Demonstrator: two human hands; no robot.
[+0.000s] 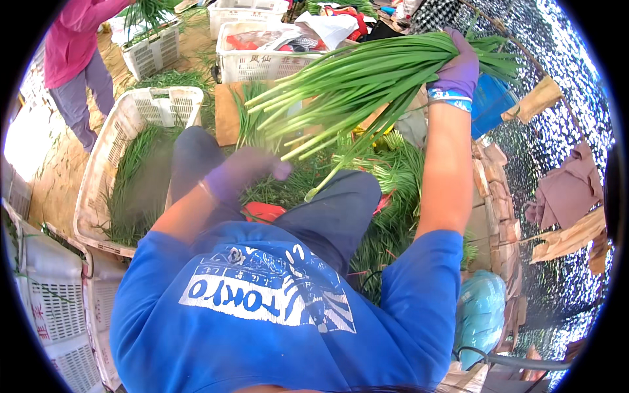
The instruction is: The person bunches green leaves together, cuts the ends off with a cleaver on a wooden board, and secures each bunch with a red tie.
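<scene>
Raised at the right, my right hand [458, 68] in a purple glove is closed around a thick bunch of Chinese chives [367, 82]. The pale cut ends fan out to the left, and the leaf tips stick out behind my fist. Below those pale ends is my left hand [244, 173], also gloved in purple. It is smeared by motion, so its fingers cannot be read. Loose chives [393, 196] are heaped beneath and beside my knees. More green leaves [134, 177] lie in a white plastic crate [84, 203] at my left.
Another person [78, 59] in pink stands at the far left by a crate of greens [152, 57]. A white crate [262, 67] of bags and cloths stands ahead. Bricks [498, 190] edge the right side, near a teal bag [481, 311] and blue container [490, 105]. Stacked crates [56, 308] stand left.
</scene>
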